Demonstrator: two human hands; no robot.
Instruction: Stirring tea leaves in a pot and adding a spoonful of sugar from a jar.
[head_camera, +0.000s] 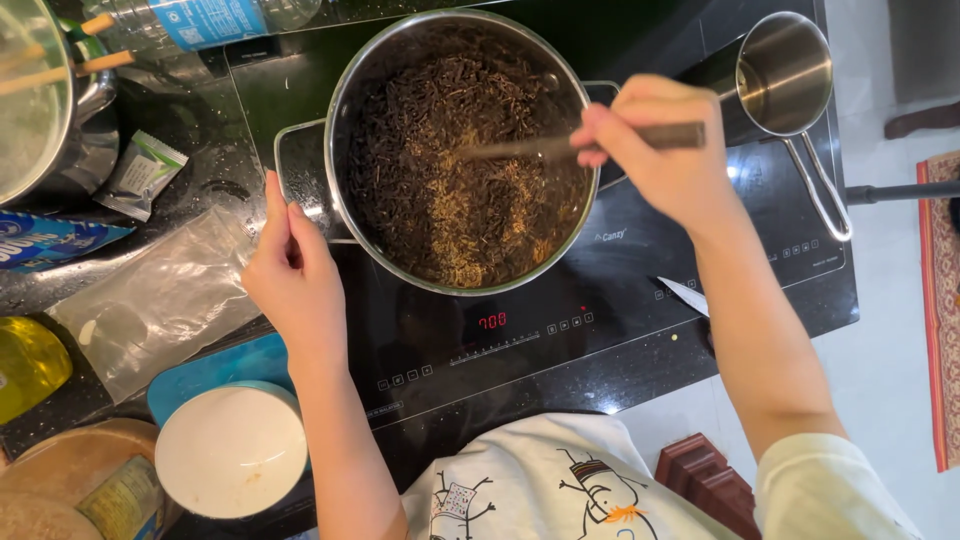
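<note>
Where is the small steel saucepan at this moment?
In the head view, the small steel saucepan stands at the upper right of the black cooktop, right of the large pot, behind the right hand.

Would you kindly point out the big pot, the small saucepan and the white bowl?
big pot (338, 160), head view, on its left rim.
small saucepan (790, 70), head view, on its inner wall.
white bowl (230, 452), head view, on its inside.

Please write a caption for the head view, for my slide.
Right hand stirs dark food in a steel pot with a utensil; left hand steadies its handle.
</note>
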